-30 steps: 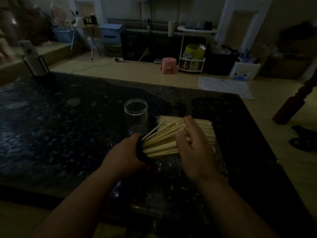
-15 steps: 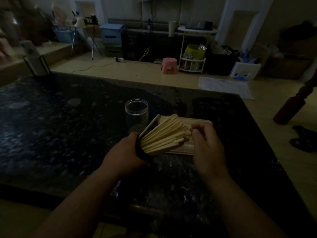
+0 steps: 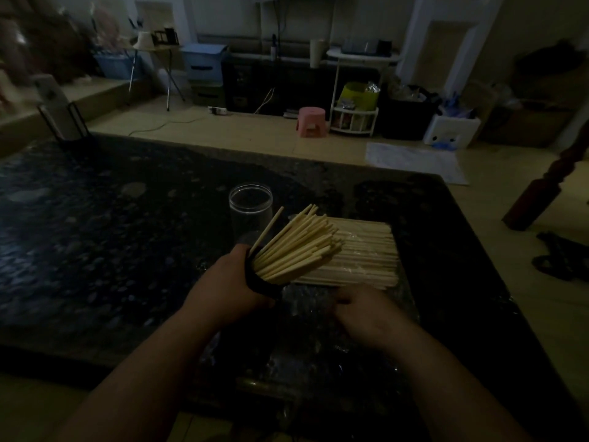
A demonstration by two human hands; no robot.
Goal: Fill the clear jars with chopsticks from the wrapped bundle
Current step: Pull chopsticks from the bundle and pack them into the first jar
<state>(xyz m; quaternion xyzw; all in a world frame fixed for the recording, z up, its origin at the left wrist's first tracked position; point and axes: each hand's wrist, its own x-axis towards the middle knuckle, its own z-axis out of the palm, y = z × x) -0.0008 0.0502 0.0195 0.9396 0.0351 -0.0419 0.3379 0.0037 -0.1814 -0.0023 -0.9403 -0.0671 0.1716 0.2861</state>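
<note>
My left hand (image 3: 223,288) grips a jar (image 3: 258,282) tilted to the right, its mouth a dark ring. A thick fan of pale chopsticks (image 3: 296,247) sticks out of it up and to the right. Behind it an empty clear jar (image 3: 250,208) stands upright on the dark stone counter (image 3: 111,234). The wrapped bundle (image 3: 366,250) of chopsticks lies flat to the right, partly under the fan. My right hand (image 3: 366,311) lies at the bundle's near edge on crinkled clear wrap (image 3: 306,301), fingers curled leftward; whether they hold anything is hidden in the dim light.
A phone on a black stand (image 3: 60,113) sits at the counter's far left corner. The counter's far edge runs behind the empty jar, its right edge just past the bundle. Beyond are a pink stool (image 3: 310,121) and a white mat (image 3: 414,164) on the floor.
My right hand left the chopstick tips and drew back to the bundle's near edge. The jar in my left hand tilted up a little, and its chopsticks point higher.
</note>
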